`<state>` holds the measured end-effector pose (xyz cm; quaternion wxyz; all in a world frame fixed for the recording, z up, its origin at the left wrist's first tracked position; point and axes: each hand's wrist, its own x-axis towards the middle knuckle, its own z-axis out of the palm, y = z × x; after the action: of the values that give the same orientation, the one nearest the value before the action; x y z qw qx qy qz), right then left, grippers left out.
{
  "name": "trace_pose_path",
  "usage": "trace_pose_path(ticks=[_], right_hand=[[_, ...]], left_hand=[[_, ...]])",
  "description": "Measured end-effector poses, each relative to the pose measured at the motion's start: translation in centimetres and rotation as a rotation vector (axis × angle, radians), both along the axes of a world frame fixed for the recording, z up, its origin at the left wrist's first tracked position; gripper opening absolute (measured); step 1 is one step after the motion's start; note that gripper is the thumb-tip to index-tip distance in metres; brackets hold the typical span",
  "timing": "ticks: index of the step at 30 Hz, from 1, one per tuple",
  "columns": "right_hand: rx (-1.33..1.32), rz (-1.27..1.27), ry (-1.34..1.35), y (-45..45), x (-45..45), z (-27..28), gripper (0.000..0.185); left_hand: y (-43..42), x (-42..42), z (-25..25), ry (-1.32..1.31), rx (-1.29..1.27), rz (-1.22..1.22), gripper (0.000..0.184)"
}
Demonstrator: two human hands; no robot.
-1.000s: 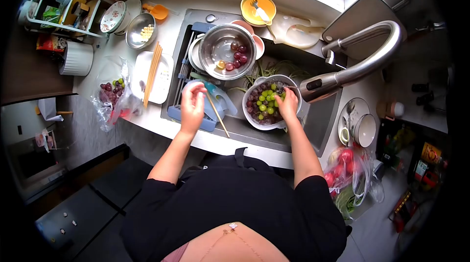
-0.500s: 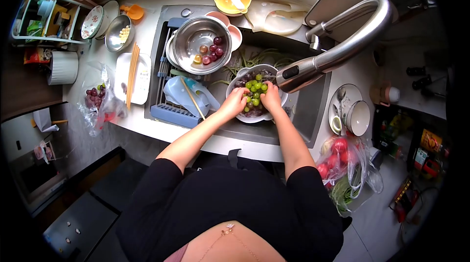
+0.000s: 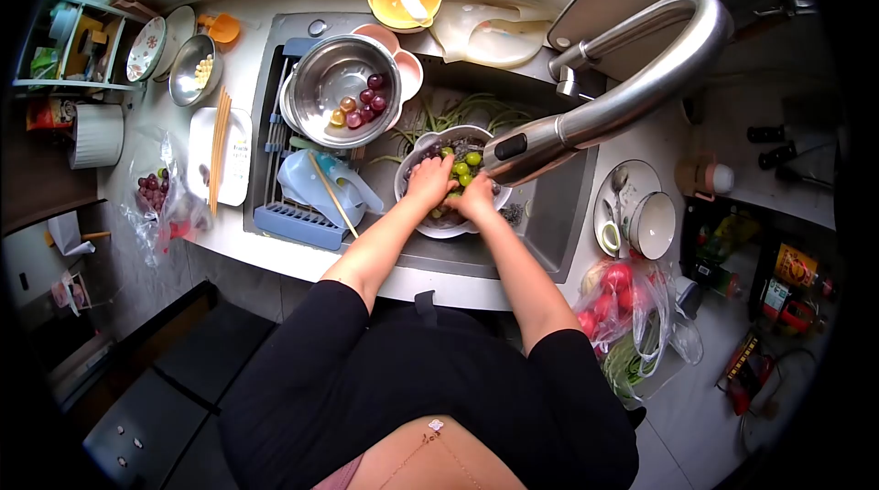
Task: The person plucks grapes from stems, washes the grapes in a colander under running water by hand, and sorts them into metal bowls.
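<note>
Green grapes (image 3: 468,160) lie in a white bowl (image 3: 401,180) in the sink, with darker grapes around and beneath them. Over the left part of the bunch, my left hand (image 3: 430,183) has its fingers curled onto the fruit. My right hand (image 3: 473,198) grips the bunch from its lower right side, fingertips partly hidden among the grapes. Just above the bowl's right edge is the faucet's spray head (image 3: 517,158). A steel bowl (image 3: 320,78) with several red and amber grapes rests up and left of my hands.
The sink (image 3: 549,238) holds green stems and a blue rack (image 3: 298,220) with a light blue item and a chopstick. Left on the counter are a white tray (image 3: 240,151) with chopsticks and bagged grapes (image 3: 152,190). Stacked dishes (image 3: 652,224) and bagged red produce (image 3: 615,293) lie right.
My left hand has shifted from the bunch's left side to over it, covering more green grapes. My right hand has moved lower, toward the left hand. The whole view has shifted slightly.
</note>
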<state>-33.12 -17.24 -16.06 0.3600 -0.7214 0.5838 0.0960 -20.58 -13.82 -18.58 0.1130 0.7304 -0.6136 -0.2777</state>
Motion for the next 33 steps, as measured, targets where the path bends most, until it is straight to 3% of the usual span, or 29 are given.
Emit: trace_pose_path(ticks=[1, 3, 4, 7, 8, 11, 13, 14, 16, 17, 18, 19, 20, 21, 22, 23, 24, 28, 30, 33], right_hand=[[0.006, 0.044, 0.137, 1.2, 0.9, 0.8, 0.1], [0.025, 0.024, 0.294, 2.8, 1.4, -2.6, 0.09], [-0.106, 0.047, 0.305, 3.4, 1.5, -2.8, 0.056], [-0.035, 0.223, 0.326, 2.4, 0.6, -3.6, 0.034], [-0.096, 0.204, 0.248, 2.0, 0.2, -3.8, 0.029], [0.009, 0.161, 0.044, 0.3, -0.7, -0.9, 0.038], [-0.125, 0.015, -0.16, 0.3, -1.8, -3.7, 0.039], [-0.133, -0.018, -0.244, -0.2, -2.0, -4.0, 0.037], [-0.119, -0.148, -0.37, -1.0, -2.3, -2.9, 0.034], [0.019, -0.272, -0.51, -1.5, -2.4, -2.4, 0.034], [0.161, -0.397, -0.647, -2.3, -2.3, -1.0, 0.033], [0.305, -0.524, -0.783, -2.8, -2.3, -0.4, 0.033], [0.481, -0.848, -1.014, -3.0, -1.6, -0.1, 0.032], [0.554, -0.903, -1.172, -3.4, -1.0, 0.3, 0.031], [0.629, -0.952, -1.33, -3.8, -0.5, 1.0, 0.03], [0.706, -0.994, -1.49, -4.2, 0.2, 1.9, 0.028], [0.611, -0.981, -1.538, -4.2, 1.0, 3.6, 0.016], [0.81, -1.151, -1.516, -5.5, 1.4, 2.0, 0.031], [0.839, -1.068, -1.641, -5.5, 1.1, 2.5, 0.03], [0.811, -0.974, -1.733, -5.7, 1.4, 2.9, 0.028]], left_hand=[[0.1, 0.3, 0.1, 0.023, -0.006, -0.007, 0.049], [-0.2, 1.1, 0.2, 0.081, 0.085, -0.02, 0.06], [-0.1, 1.4, 0.2, 0.121, 0.059, 0.003, 0.06], [0.1, 2.1, 0.3, 0.256, -0.015, 0.1, 0.059], [0.2, 2.3, 0.3, 0.313, -0.035, 0.145, 0.058], [0.3, 2.7, 0.3, 0.483, -0.016, 0.228, 0.055], [0.5, 3.0, 0.1, 0.599, 0.023, 0.269, 0.054], [0.8, 3.1, 0.0, 0.612, -0.076, 0.204, 0.051], [0.9, 2.7, 0.7, 0.313, -0.039, 0.074, 0.047], [0.8, 2.5, 1.0, 0.162, -0.021, 0.009, 0.045], [0.5, 1.9, 1.9, 0.106, -0.217, 0.077, 0.038], [-0.4, 1.4, 1.9, 0.334, -0.226, 0.182, 0.035], [-1.6, 1.0, 1.9, 0.563, -0.23, 0.286, 0.033], [-2.9, 0.4, 1.9, 0.792, -0.232, 0.389, 0.032], [-4.0, -0.5, 3.3, 1.328, -0.16, 0.442, 0.032], [-4.6, -1.3, 6.4, 1.475, -0.06, 0.597, 0.032], [-5.1, -2.0, 6.4, 1.436, -0.089, 0.624, 0.03], [-6.2, -2.3, 6.6, 1.298, -0.16, 0.594, 0.03], [-6.3, -1.9, 5.6, 1.24, -0.187, 0.513, 0.028], [-5.8, -2.0, 2.1, 0.807, -0.503, 0.245, 0.028]])
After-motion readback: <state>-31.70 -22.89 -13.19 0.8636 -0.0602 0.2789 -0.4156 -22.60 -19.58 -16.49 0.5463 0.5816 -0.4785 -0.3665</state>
